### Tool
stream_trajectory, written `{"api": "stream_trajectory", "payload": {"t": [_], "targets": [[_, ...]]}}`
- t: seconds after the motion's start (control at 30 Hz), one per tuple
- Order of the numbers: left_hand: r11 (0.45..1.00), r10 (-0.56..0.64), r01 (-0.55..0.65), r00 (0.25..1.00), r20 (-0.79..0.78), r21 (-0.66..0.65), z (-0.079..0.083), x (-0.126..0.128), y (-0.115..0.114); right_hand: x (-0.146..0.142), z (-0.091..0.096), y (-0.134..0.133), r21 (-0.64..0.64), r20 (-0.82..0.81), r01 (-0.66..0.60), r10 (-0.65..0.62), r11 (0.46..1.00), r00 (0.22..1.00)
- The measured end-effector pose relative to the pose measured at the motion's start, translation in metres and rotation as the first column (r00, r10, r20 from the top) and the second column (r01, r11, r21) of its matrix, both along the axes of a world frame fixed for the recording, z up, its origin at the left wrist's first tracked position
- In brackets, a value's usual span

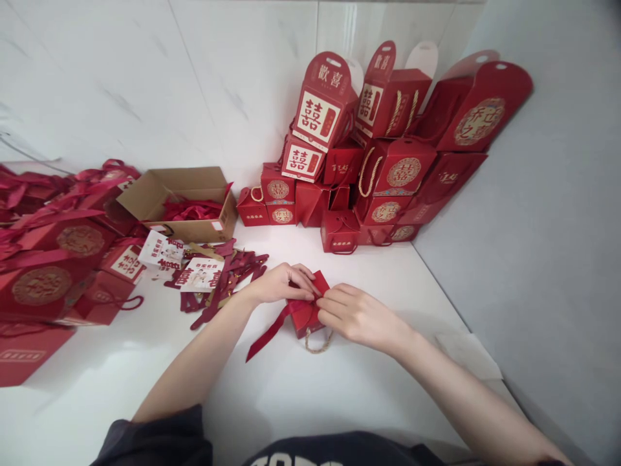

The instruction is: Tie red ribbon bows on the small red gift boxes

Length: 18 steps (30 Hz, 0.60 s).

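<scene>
Pressed-together fingers of left hand (280, 285) and right hand (356, 315) pinch top of small red gift box (303, 313) (red ribbon (267, 332) trails left).

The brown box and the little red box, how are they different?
The brown box is bigger than the little red box. It stands open with red ribbons inside; the little red box is between the left hand and right hand, with a rope handle. Both sit on the table.

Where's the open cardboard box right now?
Head view: the open cardboard box sits left of the stacked red gift boxes, behind the loose red strips.
</scene>
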<state>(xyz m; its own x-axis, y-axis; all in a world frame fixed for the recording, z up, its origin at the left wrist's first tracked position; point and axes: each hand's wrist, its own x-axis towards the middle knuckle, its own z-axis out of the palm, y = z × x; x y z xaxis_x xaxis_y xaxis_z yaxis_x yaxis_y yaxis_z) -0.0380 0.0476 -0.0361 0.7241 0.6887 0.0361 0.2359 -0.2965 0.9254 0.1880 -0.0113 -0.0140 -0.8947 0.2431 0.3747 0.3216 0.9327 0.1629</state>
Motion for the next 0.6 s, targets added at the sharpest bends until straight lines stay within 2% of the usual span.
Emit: {"api": "stream_trajectory", "payload": {"t": [0.07,0.13,0.17,0.23,0.3,0.33,0.43,0.5,0.6], "targets": [[0.998,0.007,-0.006,1.0,-0.011,0.059,0.005,0.002,-0.003,0.002,0.0,0.0,-0.086,0.005,0.017,-0.017,0.996,1.0],[0.989,0.016,-0.011,0.999,-0.034,0.147,0.012,0.006,-0.009,0.005,0.0,0.002,-0.278,-0.052,0.021,-0.037,0.96,0.998],[0.98,0.029,-0.018,0.998,-0.056,0.198,0.015,0.007,-0.013,0.006,0.0,0.005,-0.397,-0.11,0.008,-0.056,0.918,0.992],[0.953,0.089,-0.05,0.989,-0.118,0.298,0.022,0.011,-0.022,0.008,-0.003,0.012,-0.6,-0.264,-0.03,-0.164,0.799,0.95],[0.923,0.165,-0.09,0.971,-0.175,0.373,0.028,0.013,-0.03,0.006,-0.009,0.023,-0.71,-0.39,-0.07,-0.308,0.701,0.868],[0.91,0.195,-0.104,0.962,-0.193,0.401,0.03,0.013,-0.033,0.005,-0.013,0.028,-0.735,-0.429,-0.083,-0.366,0.673,0.826],[0.869,0.233,-0.104,0.948,-0.216,0.484,0.032,0.012,-0.039,-0.003,-0.026,0.042,-0.758,-0.485,-0.119,-0.432,0.642,0.76],[0.817,0.252,-0.08,0.94,-0.229,0.571,0.031,0.009,-0.039,-0.008,-0.032,0.047,-0.751,-0.489,-0.152,-0.386,0.643,0.783],[0.694,0.31,-0.061,0.925,-0.221,0.718,0.023,0.005,-0.037,-0.01,-0.035,0.049,-0.716,-0.463,-0.166,-0.283,0.678,0.84]]}}
